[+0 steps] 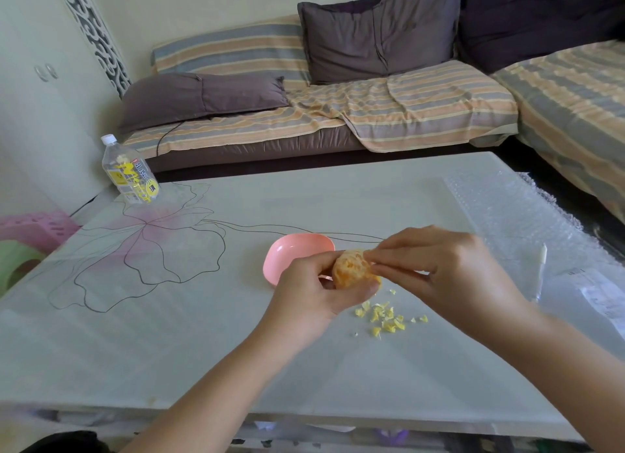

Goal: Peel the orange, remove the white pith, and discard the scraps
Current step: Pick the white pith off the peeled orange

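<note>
A peeled orange (351, 270) with pale pith patches is held above the table in my left hand (314, 290), thumb and fingers wrapped around its lower side. My right hand (439, 266) comes in from the right, its thumb and forefinger pinched on the orange's upper right edge. Whether a strip of pith sits between those fingertips is too small to tell. Several small yellowish scraps (389, 319) lie on the table just below the fruit. A pink dish (291, 249) sits behind my left hand, partly hidden by it.
The glass table (169, 334) has a flower drawing on its left half. A plastic bottle (130, 172) stands at the far left corner. Bubble wrap (527, 216) and a thin white tool (541, 266) lie on the right. A sofa with dark cushions is beyond.
</note>
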{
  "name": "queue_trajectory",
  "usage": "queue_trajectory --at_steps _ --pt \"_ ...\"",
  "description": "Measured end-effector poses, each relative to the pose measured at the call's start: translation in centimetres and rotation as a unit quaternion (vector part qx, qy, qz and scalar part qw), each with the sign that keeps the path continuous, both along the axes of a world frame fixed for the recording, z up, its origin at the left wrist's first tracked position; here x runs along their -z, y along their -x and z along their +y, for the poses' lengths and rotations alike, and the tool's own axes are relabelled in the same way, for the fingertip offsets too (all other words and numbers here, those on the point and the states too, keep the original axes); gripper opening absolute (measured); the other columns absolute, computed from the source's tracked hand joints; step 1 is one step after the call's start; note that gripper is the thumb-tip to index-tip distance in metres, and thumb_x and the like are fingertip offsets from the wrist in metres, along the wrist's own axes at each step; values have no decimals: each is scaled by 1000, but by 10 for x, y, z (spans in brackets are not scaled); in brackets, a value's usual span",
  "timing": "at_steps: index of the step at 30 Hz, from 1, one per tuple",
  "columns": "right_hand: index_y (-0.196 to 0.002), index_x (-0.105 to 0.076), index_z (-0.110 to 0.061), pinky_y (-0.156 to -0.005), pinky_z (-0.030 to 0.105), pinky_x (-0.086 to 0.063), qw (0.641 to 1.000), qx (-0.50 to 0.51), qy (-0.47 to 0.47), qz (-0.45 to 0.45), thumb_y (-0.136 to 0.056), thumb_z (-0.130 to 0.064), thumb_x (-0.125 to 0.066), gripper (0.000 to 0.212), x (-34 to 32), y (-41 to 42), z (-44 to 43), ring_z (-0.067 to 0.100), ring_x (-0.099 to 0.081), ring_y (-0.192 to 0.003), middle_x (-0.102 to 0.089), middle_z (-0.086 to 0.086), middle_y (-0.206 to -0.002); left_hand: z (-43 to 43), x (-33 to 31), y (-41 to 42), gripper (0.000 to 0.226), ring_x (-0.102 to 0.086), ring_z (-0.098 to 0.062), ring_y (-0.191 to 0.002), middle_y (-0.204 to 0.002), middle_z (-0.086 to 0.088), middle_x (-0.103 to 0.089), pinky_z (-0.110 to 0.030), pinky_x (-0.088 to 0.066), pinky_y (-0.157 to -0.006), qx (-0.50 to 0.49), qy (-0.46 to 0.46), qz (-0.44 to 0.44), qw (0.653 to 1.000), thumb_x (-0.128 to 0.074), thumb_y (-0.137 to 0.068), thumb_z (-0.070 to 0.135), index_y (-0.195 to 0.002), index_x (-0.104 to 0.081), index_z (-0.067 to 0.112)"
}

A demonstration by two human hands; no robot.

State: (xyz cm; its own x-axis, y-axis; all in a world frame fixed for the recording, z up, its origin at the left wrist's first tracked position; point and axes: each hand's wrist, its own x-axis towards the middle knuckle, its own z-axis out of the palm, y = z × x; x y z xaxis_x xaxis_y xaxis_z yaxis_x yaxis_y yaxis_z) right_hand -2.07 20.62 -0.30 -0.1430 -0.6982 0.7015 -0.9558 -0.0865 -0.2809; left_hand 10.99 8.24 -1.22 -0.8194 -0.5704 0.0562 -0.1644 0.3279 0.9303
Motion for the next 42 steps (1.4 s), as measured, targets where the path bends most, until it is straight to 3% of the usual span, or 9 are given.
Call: queue_trajectory --at_steps 6,10,16,25,27,31,36,40,42 --pt "-85 -77 -16 -54 31 -54 1000 2 21 19 -85 -25 -60 19 -4 1 -1 19 -67 -63 -72 -2 -78 7 -6 3 19 -48 -1 -53 -59 16 -56 -12 -40 -55 -23 49 28 998 -78 -75 15 -75 -67 30" --pt "-83 -77 -13 -53 32 -55 997 14 42 64 -80 -16 -66 12 -3 1 -2 23 -66 -61 -72 1 -76 10 -9 4 14 -53 -16 -60 -72 3 -59 -26 -46 -57 -34 78 40 996 -79 -73 14 -78 -67 19" --pt "-78 -75 -8 -53 33 -53 991 27 66 116 -85 -16 -56 21 -3 4 -2 28 -64 -58 -71 4 -74 12 -17 6 18 -56 -20 -67 -75 -2 -62 -35 -47 -62 -49 137 36 989 -79 -70 22 -83 -67 18" --pt "-81 -73 -6 -56 33 -51 984 37 90 147 -88 -15 -59 18 -6 5 3 29 -58 -57 -68 4 -75 16 -23 5 13 -52 -21 -61 -72 -8 -60 -28 -43 -54 -34 107 43 993 -77 -73 18 -81 -67 16" --pt "-79 -74 -7 -59 32 -49 986 45 102 125 -86 -13 -62 14 -6 4 1 27 -59 -58 -69 3 -76 15 -24 5 13 -47 -11 -56 -71 -9 -59 -24 -40 -54 -31 111 43 992 -77 -74 19 -80 -65 17" --pt "-78 -74 -10 -63 27 -45 990 57 108 74 -85 -14 -62 14 -4 0 -3 25 -62 -63 -69 0 -76 12 -24 3 17 -45 -8 -55 -66 -5 -56 -24 -38 -54 -28 124 44 991 -77 -73 24 -79 -63 16" --pt "-74 -71 -10 -64 20 -43 993 60 88 49 -84 -13 -58 17 -8 -3 -3 20 -59 -63 -67 -1 -73 12 -24 1 17 -52 -21 -61 -72 -8 -59 -33 -44 -56 -20 118 51 991 -79 -73 22 -81 -65 18" --pt "-77 -73 -16 -63 8 -41 992 18 46 -117 -78 -10 -65 10 -13 -6 1 5 -59 -69 -66 -9 -77 10 -25 0 19 -55 -11 -61 -76 -6 -64 -27 -48 -60 -7 95 48 994 -81 -73 21 -87 -68 22" --pt "-81 -75 -20 -63 14 -45 982 -18 22 -186 -80 -16 -66 10 -16 -3 5 4 -63 -75 -66 -13 -80 8 -26 -1 21 -57 -9 -62 -79 -7 -66 -23 -49 -62 -4 68 52 996 -82 -72 20 -89 -69 22"
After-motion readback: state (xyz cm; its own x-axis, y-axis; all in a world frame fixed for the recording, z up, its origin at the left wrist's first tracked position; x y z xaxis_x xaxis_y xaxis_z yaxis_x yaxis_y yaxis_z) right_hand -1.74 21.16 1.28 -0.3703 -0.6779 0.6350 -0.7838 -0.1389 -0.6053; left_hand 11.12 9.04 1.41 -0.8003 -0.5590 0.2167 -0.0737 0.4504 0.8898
